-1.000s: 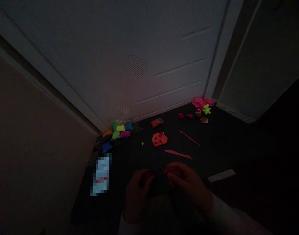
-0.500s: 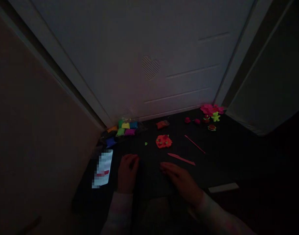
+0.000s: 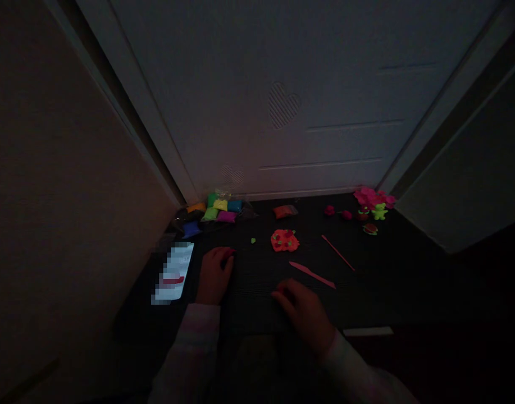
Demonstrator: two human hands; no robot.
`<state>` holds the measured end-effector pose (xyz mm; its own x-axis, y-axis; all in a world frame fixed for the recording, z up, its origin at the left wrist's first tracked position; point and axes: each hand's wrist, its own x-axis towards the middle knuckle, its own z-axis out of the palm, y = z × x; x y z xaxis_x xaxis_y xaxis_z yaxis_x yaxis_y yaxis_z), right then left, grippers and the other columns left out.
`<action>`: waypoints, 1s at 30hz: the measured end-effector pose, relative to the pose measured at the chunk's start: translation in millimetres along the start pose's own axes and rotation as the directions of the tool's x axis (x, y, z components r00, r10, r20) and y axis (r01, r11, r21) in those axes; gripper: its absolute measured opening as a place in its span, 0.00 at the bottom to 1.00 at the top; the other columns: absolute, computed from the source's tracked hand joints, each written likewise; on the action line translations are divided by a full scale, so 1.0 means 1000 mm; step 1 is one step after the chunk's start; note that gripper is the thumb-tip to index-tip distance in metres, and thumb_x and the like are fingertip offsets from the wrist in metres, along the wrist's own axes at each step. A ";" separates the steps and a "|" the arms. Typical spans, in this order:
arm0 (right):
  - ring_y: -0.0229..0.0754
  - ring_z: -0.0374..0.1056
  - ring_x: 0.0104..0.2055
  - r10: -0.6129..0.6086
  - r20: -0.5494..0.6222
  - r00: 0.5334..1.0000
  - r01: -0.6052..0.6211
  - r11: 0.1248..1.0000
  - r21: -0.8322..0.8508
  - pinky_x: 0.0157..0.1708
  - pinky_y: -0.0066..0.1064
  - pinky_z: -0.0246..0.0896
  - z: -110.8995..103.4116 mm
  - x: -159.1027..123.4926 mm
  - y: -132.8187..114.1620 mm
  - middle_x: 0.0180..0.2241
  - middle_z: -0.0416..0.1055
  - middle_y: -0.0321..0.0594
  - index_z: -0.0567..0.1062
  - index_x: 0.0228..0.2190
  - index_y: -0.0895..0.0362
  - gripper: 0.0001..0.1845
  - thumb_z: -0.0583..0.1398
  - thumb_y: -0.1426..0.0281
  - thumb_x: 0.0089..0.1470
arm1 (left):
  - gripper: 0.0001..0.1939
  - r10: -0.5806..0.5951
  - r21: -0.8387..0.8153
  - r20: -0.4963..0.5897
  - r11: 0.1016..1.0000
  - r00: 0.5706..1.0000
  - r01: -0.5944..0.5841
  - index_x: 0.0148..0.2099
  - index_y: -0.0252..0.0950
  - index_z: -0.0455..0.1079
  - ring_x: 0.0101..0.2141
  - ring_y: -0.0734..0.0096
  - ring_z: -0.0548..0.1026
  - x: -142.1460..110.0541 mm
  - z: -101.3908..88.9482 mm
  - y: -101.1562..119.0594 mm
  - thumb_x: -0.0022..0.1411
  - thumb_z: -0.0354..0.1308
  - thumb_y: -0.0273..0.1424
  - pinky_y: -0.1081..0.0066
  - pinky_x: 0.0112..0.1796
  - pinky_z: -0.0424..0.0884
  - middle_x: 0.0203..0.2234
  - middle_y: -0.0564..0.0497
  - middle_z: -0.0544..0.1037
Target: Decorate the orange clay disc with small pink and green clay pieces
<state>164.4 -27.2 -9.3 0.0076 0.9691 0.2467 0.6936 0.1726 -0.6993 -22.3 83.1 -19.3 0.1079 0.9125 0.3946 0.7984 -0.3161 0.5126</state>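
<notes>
Just below the frame's centre, your orange clay piece (image 3: 284,240) already bears red and green bits (image 3: 287,234), your left hand (image 3: 214,275) grasps red clay (image 3: 228,254) not yet set down, and I cannot tell whether your curled right hand (image 3: 306,315) does.

The room is dim. Behind the counter (image 3: 253,280), dark and finely lined, stands a pale panel (image 3: 206,84), grey-blue high up and faintly pinkish near its foot. A large striped heart (image 3: 283,105) marks it above the counter's middle; a smaller heart (image 3: 232,174) sits lower, towards the counter's left end. Straight grooves (image 3: 354,126) run above its right half. A brownish wall (image 3: 72,168) rises left of the counter, a greyer wall (image 3: 480,174) right of it.
</notes>
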 end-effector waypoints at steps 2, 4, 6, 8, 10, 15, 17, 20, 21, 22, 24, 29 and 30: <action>0.37 0.69 0.36 -0.048 -0.004 0.999 0.047 0.998 -0.045 0.37 0.28 0.64 0.002 0.001 0.005 0.34 0.73 0.42 0.70 0.36 0.59 0.12 0.49 0.72 0.53 | 0.14 0.006 0.003 -0.003 1.000 1.000 -0.006 0.41 0.34 0.68 0.42 0.60 0.68 -0.001 0.001 0.000 0.52 0.52 0.31 0.57 0.46 0.62 0.39 0.44 0.72; 0.38 0.67 0.42 -0.077 0.008 0.997 0.077 0.994 -0.083 0.43 0.30 0.63 0.002 0.001 0.011 0.40 0.71 0.45 0.69 0.41 0.60 0.17 0.47 0.77 0.52 | 0.15 0.018 0.002 -0.002 1.000 1.000 -0.018 0.43 0.33 0.68 0.43 0.59 0.67 -0.001 0.001 0.000 0.53 0.51 0.32 0.56 0.46 0.62 0.40 0.43 0.72; 0.39 0.65 0.45 -0.109 0.023 0.994 0.111 0.986 -0.127 0.45 0.33 0.61 0.000 0.000 0.017 0.43 0.70 0.45 0.68 0.44 0.61 0.22 0.45 0.81 0.49 | 0.16 0.026 0.003 -0.005 1.000 1.000 -0.026 0.44 0.31 0.67 0.43 0.58 0.66 -0.001 0.001 0.000 0.53 0.51 0.32 0.56 0.46 0.62 0.41 0.41 0.71; 0.41 0.63 0.48 -0.140 0.041 0.989 0.145 0.977 -0.157 0.47 0.37 0.59 -0.001 -0.005 0.022 0.46 0.68 0.45 0.68 0.44 0.60 0.25 0.45 0.83 0.47 | 0.16 0.027 0.008 -0.014 1.000 1.000 -0.026 0.44 0.30 0.67 0.44 0.57 0.66 -0.001 0.001 0.001 0.53 0.51 0.31 0.56 0.46 0.62 0.41 0.40 0.70; 0.43 0.61 0.50 -0.195 0.074 0.978 0.207 0.949 -0.237 0.48 0.39 0.59 0.000 -0.012 0.023 0.48 0.65 0.47 0.68 0.45 0.61 0.24 0.46 0.83 0.47 | 0.15 0.023 0.019 -0.023 1.000 0.999 -0.023 0.44 0.31 0.67 0.43 0.58 0.66 -0.002 0.001 0.002 0.53 0.51 0.30 0.56 0.46 0.62 0.40 0.41 0.71; 0.46 0.56 0.54 -0.355 0.227 0.907 0.421 0.771 -0.478 0.50 0.41 0.55 0.007 -0.022 0.013 0.51 0.61 0.49 0.63 0.49 0.65 0.22 0.50 0.69 0.53 | 0.13 0.008 0.041 -0.035 0.999 0.999 -0.007 0.42 0.35 0.67 0.43 0.62 0.66 -0.006 0.001 0.006 0.52 0.52 0.29 0.60 0.46 0.63 0.39 0.45 0.71; 0.46 0.54 0.55 -0.381 0.284 0.880 0.475 0.732 -0.488 0.51 0.40 0.54 0.008 -0.018 0.009 0.52 0.60 0.49 0.62 0.49 0.66 0.25 0.50 0.65 0.53 | 0.13 -0.002 0.043 -0.040 0.999 0.999 0.003 0.42 0.35 0.67 0.43 0.63 0.66 -0.007 0.000 0.008 0.52 0.52 0.28 0.60 0.46 0.63 0.40 0.45 0.70; 0.48 0.54 0.55 -0.346 0.268 0.899 0.437 0.722 -0.536 0.51 0.41 0.53 0.004 -0.009 0.013 0.53 0.57 0.54 0.61 0.50 0.69 0.29 0.50 0.60 0.53 | 0.13 -0.008 0.036 -0.041 0.999 0.999 0.009 0.42 0.34 0.67 0.43 0.62 0.66 -0.008 -0.001 0.009 0.53 0.52 0.28 0.60 0.46 0.63 0.39 0.44 0.70; 0.49 0.54 0.55 -0.328 0.245 0.912 0.409 0.723 -0.557 0.51 0.42 0.52 0.001 -0.008 0.016 0.53 0.57 0.55 0.61 0.50 0.69 0.30 0.49 0.59 0.53 | 0.13 -0.007 0.033 -0.040 0.999 0.999 0.008 0.42 0.33 0.67 0.43 0.62 0.66 -0.008 -0.001 0.009 0.53 0.52 0.28 0.60 0.46 0.63 0.39 0.44 0.70; 0.50 0.54 0.55 -0.315 0.224 0.922 0.386 0.724 -0.572 0.51 0.44 0.51 -0.002 -0.009 0.020 0.53 0.56 0.56 0.60 0.50 0.70 0.31 0.49 0.59 0.53 | 0.13 -0.005 0.030 -0.038 1.000 0.999 0.006 0.42 0.33 0.67 0.43 0.62 0.66 -0.008 -0.002 0.009 0.53 0.52 0.27 0.60 0.45 0.63 0.39 0.44 0.70; 0.50 0.53 0.55 -0.320 0.223 0.921 0.390 0.722 -0.571 0.51 0.44 0.50 -0.008 -0.017 0.027 0.53 0.57 0.56 0.60 0.51 0.69 0.30 0.49 0.59 0.53 | 0.13 0.000 0.025 -0.034 1.000 0.999 0.001 0.42 0.33 0.67 0.42 0.63 0.66 -0.008 -0.002 0.009 0.53 0.52 0.27 0.60 0.45 0.64 0.39 0.44 0.71; 0.46 0.52 0.56 -0.343 0.291 0.893 0.445 0.770 -0.457 0.52 0.41 0.51 -0.006 -0.033 0.020 0.54 0.56 0.50 0.57 0.53 0.64 0.29 0.50 0.61 0.53 | 0.12 -0.006 0.022 -0.028 1.000 1.000 0.007 0.42 0.35 0.67 0.42 0.62 0.66 -0.007 -0.002 0.010 0.53 0.51 0.28 0.59 0.45 0.64 0.38 0.45 0.71; 0.46 0.51 0.56 -0.344 0.298 0.890 0.447 0.783 -0.432 0.53 0.41 0.50 -0.004 -0.031 0.016 0.55 0.56 0.50 0.57 0.53 0.64 0.29 0.50 0.61 0.53 | 0.12 -0.008 0.024 -0.026 1.000 1.000 0.009 0.41 0.35 0.67 0.42 0.62 0.66 -0.007 -0.002 0.011 0.53 0.51 0.28 0.59 0.45 0.63 0.38 0.46 0.71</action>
<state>178.0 -54.7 -25.6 -0.4468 0.8561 0.2599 0.8576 0.4925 -0.1479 -15.7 73.1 -15.1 0.0861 0.9082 0.4097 0.8133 -0.3015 0.4976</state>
